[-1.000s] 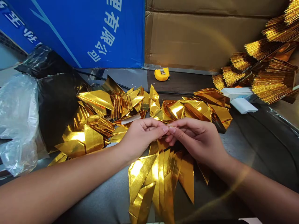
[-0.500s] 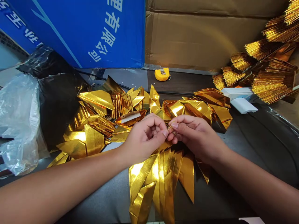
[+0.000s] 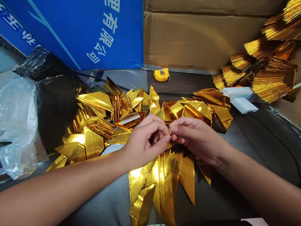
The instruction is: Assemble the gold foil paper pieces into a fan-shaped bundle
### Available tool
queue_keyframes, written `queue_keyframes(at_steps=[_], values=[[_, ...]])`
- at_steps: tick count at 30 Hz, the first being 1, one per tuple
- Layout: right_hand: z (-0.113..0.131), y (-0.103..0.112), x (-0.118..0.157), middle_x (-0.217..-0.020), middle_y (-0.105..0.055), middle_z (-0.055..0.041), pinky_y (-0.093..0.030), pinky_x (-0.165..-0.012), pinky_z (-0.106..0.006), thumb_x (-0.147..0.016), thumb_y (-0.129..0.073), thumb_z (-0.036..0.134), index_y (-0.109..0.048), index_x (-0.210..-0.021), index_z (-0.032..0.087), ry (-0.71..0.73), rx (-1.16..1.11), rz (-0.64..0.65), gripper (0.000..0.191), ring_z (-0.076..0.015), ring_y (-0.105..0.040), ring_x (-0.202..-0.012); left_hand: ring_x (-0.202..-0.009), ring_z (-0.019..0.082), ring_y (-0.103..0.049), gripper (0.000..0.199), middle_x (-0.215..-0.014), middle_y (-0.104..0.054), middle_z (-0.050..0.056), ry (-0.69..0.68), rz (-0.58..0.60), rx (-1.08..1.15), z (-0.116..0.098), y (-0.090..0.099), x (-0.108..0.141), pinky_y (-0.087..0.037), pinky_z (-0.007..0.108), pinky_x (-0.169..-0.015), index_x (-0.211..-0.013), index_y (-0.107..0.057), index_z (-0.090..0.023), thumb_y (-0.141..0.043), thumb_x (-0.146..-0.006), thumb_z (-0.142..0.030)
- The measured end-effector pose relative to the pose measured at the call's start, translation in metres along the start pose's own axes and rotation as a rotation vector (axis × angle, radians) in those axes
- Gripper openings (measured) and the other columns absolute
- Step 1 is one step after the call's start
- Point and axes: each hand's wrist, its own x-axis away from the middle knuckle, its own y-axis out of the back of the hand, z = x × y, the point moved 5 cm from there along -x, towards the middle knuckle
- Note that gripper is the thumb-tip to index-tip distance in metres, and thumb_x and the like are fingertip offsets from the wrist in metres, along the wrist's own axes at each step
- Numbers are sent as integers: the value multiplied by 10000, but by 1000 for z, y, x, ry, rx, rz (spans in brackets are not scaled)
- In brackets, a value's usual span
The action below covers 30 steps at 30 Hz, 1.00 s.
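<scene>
My left hand and my right hand meet over the middle of the table, fingertips close together. Both are closed in a pinch on a thin yellowish band, partly hidden by the fingers. Just below them, a fan of folded gold foil pieces lies on the dark table. Behind the hands a long heap of folded gold pieces spreads to both sides. One open piece by my left hand shows a white inside.
A yellow tape measure sits before a cardboard box. At left are a blue box, a black bag and clear plastic. Pleated gold fans and a white object are at right.
The fingers have shifted slightly around the thin band, and my left fingertips have turned a little. The whole view has moved slightly, so things appear a bit further left.
</scene>
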Motion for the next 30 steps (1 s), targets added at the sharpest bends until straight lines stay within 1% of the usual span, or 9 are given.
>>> queue_keyframes(at_steps=[6, 11, 14, 17, 20, 22, 24, 26, 30], values=[[1, 0, -1, -630, -693, 3, -483, -531, -147, -662, -920, 246, -778, -711, 185, -4, -6, -12, 163, -57, -596, -567, -832, 111, -590, 75, -929, -578, 44, -50, -16, -62, -2, 0, 1, -499, 215, -679, -843, -625, -149, -645, -900, -192], [3, 2, 0, -606, -704, 0, -494, -502, -184, -619, -946, 269, -775, -706, 194, 60, 65, -52, 206, -82, -612, -541, -789, 109, -584, 117, -895, -578, 41, 6, -22, 16, 1, 0, 1, -494, 222, -664, -835, -624, -149, -648, -907, -239], [4, 1, 1, -616, -722, -7, -503, -496, -188, -611, -954, 271, -768, -697, 198, 111, 94, -49, 218, -98, -651, -559, -775, 106, -588, 160, -860, -596, 41, 97, 1, 158, 6, -2, 2, -501, 231, -689, -863, -595, -147, -580, -959, -275], [6, 0, 3, -643, -744, -15, -510, -492, -181, -658, -934, 260, -770, -726, 208, 169, 106, -20, 185, -104, -678, -579, -743, 90, -607, 151, -841, -630, 31, 231, 16, 386, 14, -6, 2, -496, 209, -658, -999, -569, -150, -520, -999, -293], [7, 0, 5, -677, -760, -30, -520, -478, -198, -709, -906, 277, -770, -763, 217, 207, 154, 14, 158, -131, -706, -608, -726, 84, -632, 237, -828, -663, 26, 332, 63, 556, 18, -11, -1, -505, 200, -651, -1102, -587, -137, -603, -966, -331], [7, 0, 7, -683, -760, -30, -526, -460, -216, -722, -898, 293, -769, -773, 228, 219, 200, 17, 153, -153, -719, -623, -723, 91, -651, 305, -812, -687, 32, 406, 94, 633, 22, -13, -2, -524, 212, -674, -1067, -618, -128, -704, -902, -369], [8, 0, 8, -677, -755, -26, -531, -447, -228, -725, -896, 300, -770, -769, 238, 233, 237, 17, 147, -167, -725, -626, -709, 96, -663, 357, -795, -700, 35, 476, 92, 689, 25, -14, -2, -535, 223, -682, -998, -633, -122, -785, -829, -397], [10, -1, 10, -673, -754, -27, -541, -439, -237, -721, -899, 306, -773, -764, 242, 257, 264, 15, 148, -175, -729, -622, -688, 93, -663, 379, -769, -703, 32, 524, 83, 713, 27, -14, -1, -535, 223, -678, -940, -633, -118, -823, -787, -409], [15, -1, 11, -664, -747, -22, -554, -427, -251, -719, -900, 311, -777, -760, 252, 305, 299, -7, 142, -173, -716, -581, -683, 85, -657, 370, -762, -708, 26, 527, 96, 729, 27, -14, -1, -527, 213, -683, -904, -632, -119, -826, -783, -410]])
